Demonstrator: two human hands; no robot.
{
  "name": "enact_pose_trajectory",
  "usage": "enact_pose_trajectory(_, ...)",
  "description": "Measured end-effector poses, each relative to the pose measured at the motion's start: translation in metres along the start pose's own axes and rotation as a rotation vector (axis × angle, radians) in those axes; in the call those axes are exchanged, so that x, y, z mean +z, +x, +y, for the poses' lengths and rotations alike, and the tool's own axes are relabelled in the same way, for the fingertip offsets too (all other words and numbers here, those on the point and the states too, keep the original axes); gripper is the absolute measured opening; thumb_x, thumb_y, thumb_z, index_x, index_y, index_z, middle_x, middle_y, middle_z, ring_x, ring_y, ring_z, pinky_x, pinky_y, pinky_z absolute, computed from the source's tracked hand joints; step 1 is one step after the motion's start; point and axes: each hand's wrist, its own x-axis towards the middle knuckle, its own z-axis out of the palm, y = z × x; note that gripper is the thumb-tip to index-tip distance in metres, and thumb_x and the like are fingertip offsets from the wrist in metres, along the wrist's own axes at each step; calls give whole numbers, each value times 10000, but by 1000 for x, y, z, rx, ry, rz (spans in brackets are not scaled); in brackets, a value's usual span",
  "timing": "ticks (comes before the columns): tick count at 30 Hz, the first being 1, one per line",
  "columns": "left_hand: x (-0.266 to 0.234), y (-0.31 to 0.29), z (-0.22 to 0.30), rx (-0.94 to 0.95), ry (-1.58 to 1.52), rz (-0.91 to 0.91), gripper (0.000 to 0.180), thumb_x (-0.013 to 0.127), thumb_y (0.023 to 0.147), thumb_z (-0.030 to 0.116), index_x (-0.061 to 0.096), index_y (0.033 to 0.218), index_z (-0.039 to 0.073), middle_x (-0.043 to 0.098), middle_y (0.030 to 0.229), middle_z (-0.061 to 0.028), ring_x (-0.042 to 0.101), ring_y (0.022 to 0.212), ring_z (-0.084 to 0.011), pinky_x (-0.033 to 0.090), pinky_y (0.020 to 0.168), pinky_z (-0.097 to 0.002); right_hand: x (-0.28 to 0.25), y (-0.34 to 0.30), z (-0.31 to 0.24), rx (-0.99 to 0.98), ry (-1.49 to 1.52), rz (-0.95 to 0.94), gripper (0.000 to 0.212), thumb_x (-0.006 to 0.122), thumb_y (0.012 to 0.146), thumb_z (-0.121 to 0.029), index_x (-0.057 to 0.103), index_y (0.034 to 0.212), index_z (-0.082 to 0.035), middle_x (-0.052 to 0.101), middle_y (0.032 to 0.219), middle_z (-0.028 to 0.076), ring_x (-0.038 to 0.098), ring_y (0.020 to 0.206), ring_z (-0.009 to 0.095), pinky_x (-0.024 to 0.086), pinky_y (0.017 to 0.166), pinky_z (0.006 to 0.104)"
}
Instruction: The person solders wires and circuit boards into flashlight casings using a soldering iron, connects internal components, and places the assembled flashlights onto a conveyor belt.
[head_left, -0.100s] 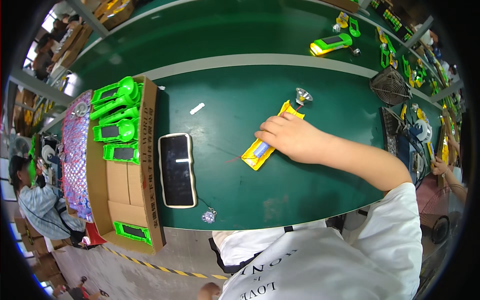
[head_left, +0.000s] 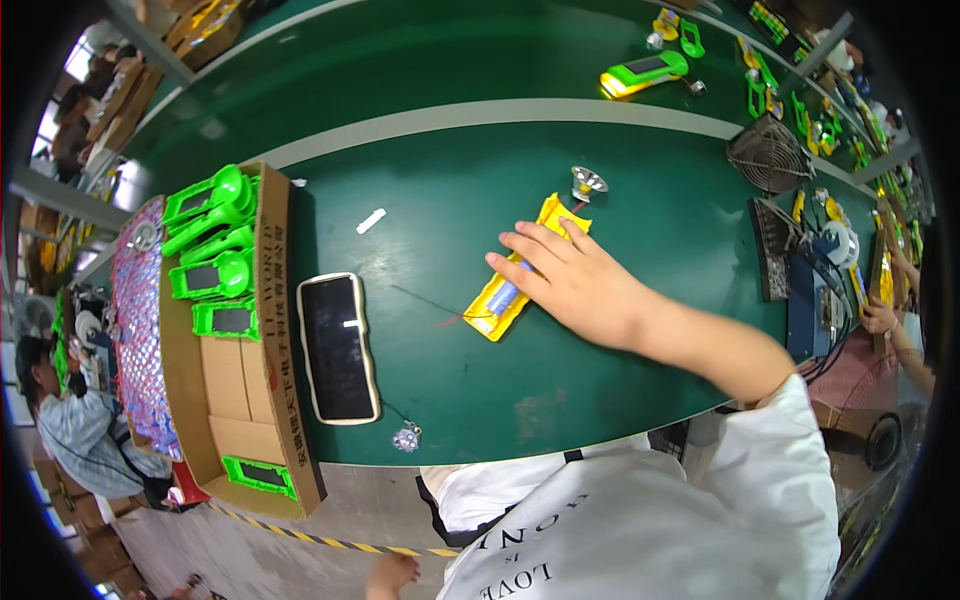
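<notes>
From where I stand, the right hand [head_left: 580, 285] lies palm down on the work, its fingers spread; the thumb is out of sight, so I can't tell how firmly it presses. Under that palm is the yellow casing [head_left: 510, 316], aslant on the green table [head_left: 560, 400], its middle covered, one end poking out past the fingertips and the other toward the lower left. In that lower end I make out a blue cylinder [head_left: 502, 299], partly under the hand, with thin wires too fine to follow trailing off it. Just beyond the upper end sits a silvery reflector [head_left: 588, 185]. The left hand [head_left: 396, 570] hangs low at the bottom edge, well apart from the casing, cut off and too unclear to read its grip. Left of the work lie a small white piece [head_left: 371, 221] and a dark-screened phone [head_left: 338, 350], then a cardboard box [head_left: 237, 378] holding green frames [head_left: 212, 274], some overlapping. Dark characters run along the box's side, and dark lettering curves across the white shirt [head_left: 650, 520], partly lost in folds.
</notes>
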Motion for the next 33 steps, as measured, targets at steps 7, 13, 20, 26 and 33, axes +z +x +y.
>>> enact_pose_trajectory(7,-48,-160,205,973,9,600,152,509,814,118,615,891,42,615,792,-142,600,678,-239,460,585,-315,-32,-137,-7,1072,661,915,125,555,810,-87,525,914,-27,529,787,40,519,681,126,423,653,229)
enact_pose_trajectory(13,-66,-155,290,1335,107,947,181,565,702,19,580,882,-3,558,722,-100,530,582,-217,418,559,-316,-61,-238,40,1393,575,1449,163,502,867,-165,472,949,-27,470,706,-3,434,582,45,370,529,164)
enact_pose_trajectory(20,-68,-166,334,1405,33,1066,104,547,766,31,570,854,-19,544,722,-103,519,613,-187,406,577,-284,-62,-239,62,1503,519,1394,344,553,842,-183,387,1070,14,514,730,33,441,507,48,336,440,157)
enact_pose_trajectory(26,-81,-155,358,1376,89,1125,101,584,739,71,570,828,25,559,722,-80,542,632,-226,423,573,-329,-35,-225,115,1470,487,1395,363,582,823,-225,431,1063,0,485,638,8,381,444,43,268,380,170)
enact_pose_trajectory(33,-88,-149,374,1304,128,1161,129,602,733,123,576,834,47,565,756,-73,556,685,-244,438,604,-339,-34,-263,131,1533,316,1166,236,610,799,-246,606,844,-14,514,614,-21,391,478,34,274,420,188)
